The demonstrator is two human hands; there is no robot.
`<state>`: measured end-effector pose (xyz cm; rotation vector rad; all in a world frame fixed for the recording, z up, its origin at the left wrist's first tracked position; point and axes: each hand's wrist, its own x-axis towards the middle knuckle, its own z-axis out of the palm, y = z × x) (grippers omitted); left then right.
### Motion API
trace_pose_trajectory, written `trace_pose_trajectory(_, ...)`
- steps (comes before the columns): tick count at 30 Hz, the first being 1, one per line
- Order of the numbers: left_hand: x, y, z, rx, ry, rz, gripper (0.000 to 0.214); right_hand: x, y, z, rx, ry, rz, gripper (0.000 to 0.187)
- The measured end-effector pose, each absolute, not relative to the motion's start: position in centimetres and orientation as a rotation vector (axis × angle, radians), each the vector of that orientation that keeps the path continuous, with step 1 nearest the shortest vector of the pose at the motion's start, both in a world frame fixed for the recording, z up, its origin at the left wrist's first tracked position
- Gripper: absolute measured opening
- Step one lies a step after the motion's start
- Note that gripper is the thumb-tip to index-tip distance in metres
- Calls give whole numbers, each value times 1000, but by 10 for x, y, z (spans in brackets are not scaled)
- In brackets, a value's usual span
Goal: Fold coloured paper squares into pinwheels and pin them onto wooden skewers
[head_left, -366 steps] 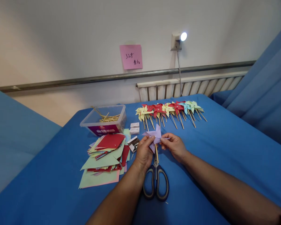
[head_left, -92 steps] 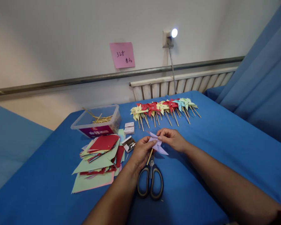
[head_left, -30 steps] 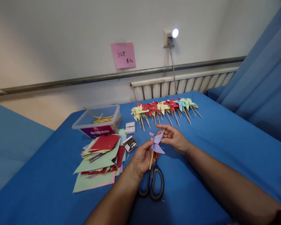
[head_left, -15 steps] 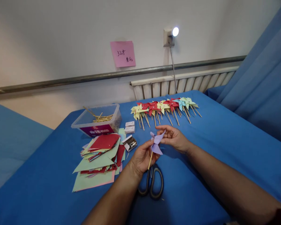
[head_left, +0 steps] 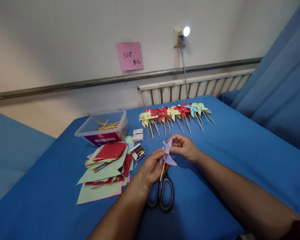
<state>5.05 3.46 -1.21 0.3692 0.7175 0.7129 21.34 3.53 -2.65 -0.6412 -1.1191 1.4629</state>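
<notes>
A purple paper pinwheel [head_left: 168, 159] on a thin wooden stick [head_left: 162, 170] is held between both hands over the table. My left hand [head_left: 150, 166] is closed around it from the left, thumb near its centre. From the right, the fingers of my right hand [head_left: 183, 146] pinch one of its blades. Part of the pinwheel is hidden by the fingers. Black-handled scissors [head_left: 167, 196] lie just below the stick, their blades out of sight under my left hand. A small open box [head_left: 138, 152] with shiny metal pieces sits left of the hands.
Coloured paper sheets [head_left: 100, 195] are piled at the left. Behind them stands a clear plastic tub [head_left: 126, 123] holding sticks [head_left: 108, 126]. Two small boxes [head_left: 138, 136] are beside it. Several finished pinwheels [head_left: 162, 115] lie in a row at the back of the blue-covered table [head_left: 230, 150].
My right hand has moved slightly left and closed onto a blade. The pinwheel has turned a little and its blades point differently. My left hand stays nearly in place.
</notes>
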Motion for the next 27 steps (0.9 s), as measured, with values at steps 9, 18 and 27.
trace_pose_trajectory(9, 53, 35, -15, 428, 679, 732, 19, 214, 34, -27, -670, -1118, 1462, 28)
trace_pose_trajectory(18, 52, 35, -19, 489, 680, 755, 20, 215, 35, -29, -642, -1100, 1508, 26)
trace_pose_trajectory(27, 53, 32, -12, 511, 687, 738, 22, 211, 30, -24, -640, -1016, 1531, 20)
